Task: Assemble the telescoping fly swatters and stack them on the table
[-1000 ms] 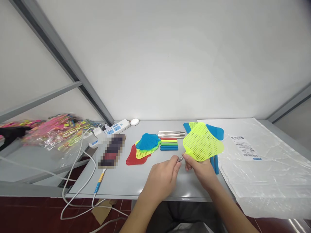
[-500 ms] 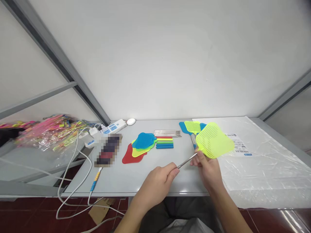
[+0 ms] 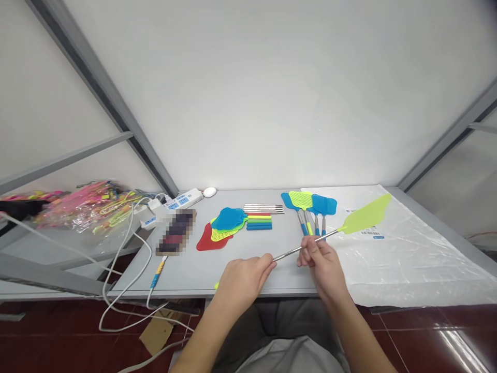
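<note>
A yellow-green fly swatter (image 3: pixel 367 215) is held slantwise over the table, its head up to the right and seen nearly edge-on. My left hand (image 3: pixel 243 282) is closed around its lower end; a yellow-green tip pokes out behind that fist. My right hand (image 3: pixel 320 261) pinches the metal rod further up, below the head. Beyond my right hand lie several fly swatters (image 3: pixel 301 201) with blue and yellow-green heads. Left of them are a row of metal rods (image 3: pixel 264 209), coloured handle tubes (image 3: pixel 259 223), and a pile of loose swatter heads (image 3: pixel 229 219) in blue, green, yellow and red.
White plastic packaging (image 3: pixel 404 259) with a label covers the table's right part. On the left are a power strip (image 3: pixel 184 202), a pixelated phone-like object (image 3: pixel 176 233) with a cable (image 3: pixel 157 274), and bagged colourful items (image 3: pixel 93 207). A wall stands behind the table.
The swatter's head has turned from nearly face-on to edge-on and shifted right. My right hand has slid from the head's neck down onto the rod, and more rod shows.
</note>
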Demonstrator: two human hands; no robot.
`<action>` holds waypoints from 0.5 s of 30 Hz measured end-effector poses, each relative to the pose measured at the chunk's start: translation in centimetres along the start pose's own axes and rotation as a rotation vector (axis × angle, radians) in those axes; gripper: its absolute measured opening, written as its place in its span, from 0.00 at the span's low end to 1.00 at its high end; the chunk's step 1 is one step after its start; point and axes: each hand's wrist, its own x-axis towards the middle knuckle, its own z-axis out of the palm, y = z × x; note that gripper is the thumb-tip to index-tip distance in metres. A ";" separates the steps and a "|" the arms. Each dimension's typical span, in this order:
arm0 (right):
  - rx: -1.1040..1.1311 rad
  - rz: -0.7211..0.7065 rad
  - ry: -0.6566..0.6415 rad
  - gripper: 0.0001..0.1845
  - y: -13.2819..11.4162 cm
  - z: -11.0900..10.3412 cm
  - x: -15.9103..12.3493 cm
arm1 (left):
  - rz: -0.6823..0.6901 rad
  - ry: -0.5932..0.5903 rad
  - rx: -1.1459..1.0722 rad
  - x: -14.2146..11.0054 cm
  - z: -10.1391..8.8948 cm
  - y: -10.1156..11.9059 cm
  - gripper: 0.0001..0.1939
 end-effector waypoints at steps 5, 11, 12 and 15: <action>0.106 -0.077 0.240 0.16 -3.2 -3.0 1.8 | 0.053 0.199 0.131 -0.9 1.3 -3.6 0.17; 0.250 -0.173 0.390 0.12 -4.9 -5.5 3.5 | -0.026 0.366 0.220 -2.0 2.1 -8.4 0.13; 0.294 -0.185 0.415 0.11 -5.1 -5.9 3.8 | -0.054 0.381 0.240 -2.3 2.2 -9.2 0.13; 0.388 -0.187 0.464 0.09 -5.9 -7.3 4.8 | -0.105 0.418 0.281 -3.0 2.7 -11.1 0.14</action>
